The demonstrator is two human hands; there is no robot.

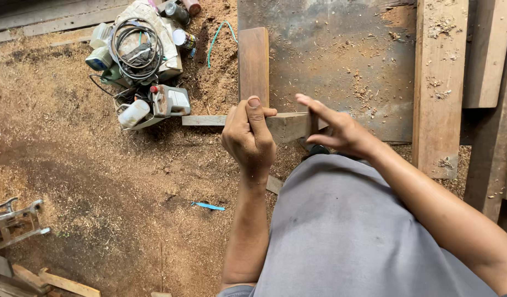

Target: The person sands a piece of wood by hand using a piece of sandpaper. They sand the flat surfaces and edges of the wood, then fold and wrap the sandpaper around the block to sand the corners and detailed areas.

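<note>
The sawdust floor (99, 181) fills the left half of the view. At top right lies a dark metal sheet (341, 60), flecked with shavings, with 2 planks (437, 88) standing along its right edge. The person's grey shirt (347, 236) covers the lower right.

At top left sits a heap of gear (140, 60): a coiled cable, a power tool, cans and a white bottle. A green cord (217, 36) curls beside it, and scrap wood (22, 275) lies at bottom left.

A brown board (254, 63) points away from the person, its near end under the left hand (248, 137). That hand's grip is closed around the wood where the board meets a pale crosswise block (283, 125), thumb up along the board. The right hand (338, 132) is at the block's right end, fingers spread apart, forefinger stretched out above it; whether it presses the block I cannot tell.

A blue scrap (208, 206) lies on the floor below the left hand.
</note>
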